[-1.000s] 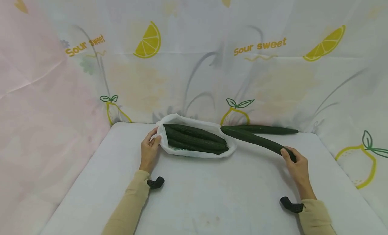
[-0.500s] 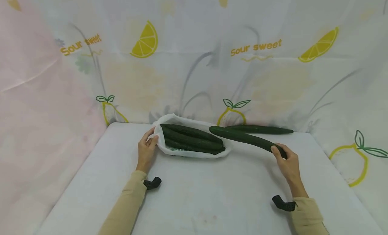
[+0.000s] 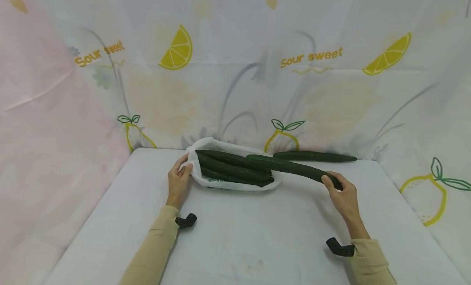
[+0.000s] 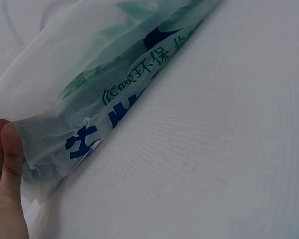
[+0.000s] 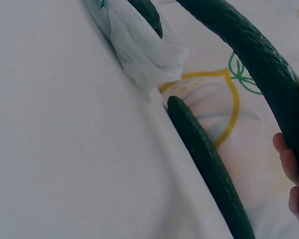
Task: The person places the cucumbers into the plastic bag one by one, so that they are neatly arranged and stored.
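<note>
A white plastic bag (image 3: 229, 145) lies on the table with its mouth facing up and several dark green cucumbers (image 3: 228, 168) inside. My left hand (image 3: 178, 185) pinches the bag's left edge between thumb and fingers. Green and blue printing shows on the bag's side (image 4: 107, 107) in the left wrist view. With my right hand (image 3: 344, 197) I grip a long cucumber (image 3: 298, 169) by its right end. It is raised off the table, and its far tip is over the bag's right part, above the cucumbers there. Whether the tip touches them I cannot tell.
Another cucumber (image 3: 316, 156) lies along the table's back edge, right of the bag. Behind the white table (image 3: 235, 232) hangs a lemon-printed cloth (image 3: 235, 88), which also runs down both sides. Black devices sit on both wrists.
My right hand has moved left with the cucumber, bringing its tip from beside the bag's right end to over the bag. My left hand keeps its hold on the bag.
</note>
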